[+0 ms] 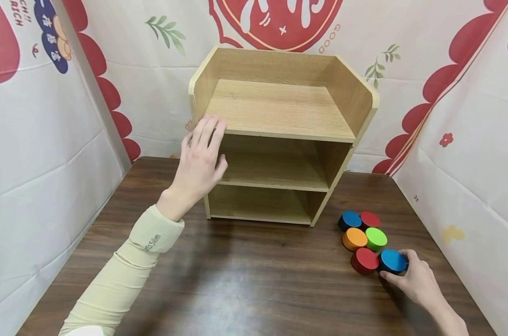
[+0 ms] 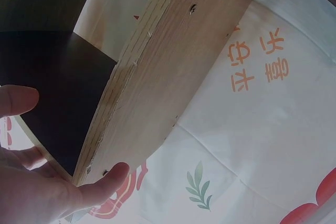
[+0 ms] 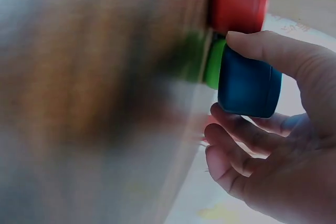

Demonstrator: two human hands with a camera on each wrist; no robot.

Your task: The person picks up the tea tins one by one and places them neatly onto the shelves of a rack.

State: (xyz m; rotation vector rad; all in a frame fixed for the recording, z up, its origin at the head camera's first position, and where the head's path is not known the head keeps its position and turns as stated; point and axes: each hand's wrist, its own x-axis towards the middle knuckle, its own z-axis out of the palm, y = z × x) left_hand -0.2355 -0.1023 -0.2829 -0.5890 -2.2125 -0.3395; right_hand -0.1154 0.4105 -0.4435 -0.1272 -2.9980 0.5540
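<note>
A small wooden shelf unit [image 1: 275,133] with a raised rim and open tiers stands at the back of the table. My left hand [image 1: 201,156] holds its left front edge by the top board. In the left wrist view the thumb [image 2: 20,100] and a finger [image 2: 111,179] lie on either side of the side panel [image 2: 157,61]. At the right, my right hand [image 1: 418,277] grips a blue cylinder [image 1: 392,261] between thumb and fingers. Beside that cylinder stands a red one [image 1: 365,261]; green [image 1: 376,238] and orange [image 1: 355,238] ones are behind.
Another blue cylinder [image 1: 349,220] and another red one [image 1: 370,220] stand at the back of the group, right of the shelf unit. Printed white cloth [image 1: 460,196] hangs behind and along both sides of the dark wooden table [image 1: 254,275].
</note>
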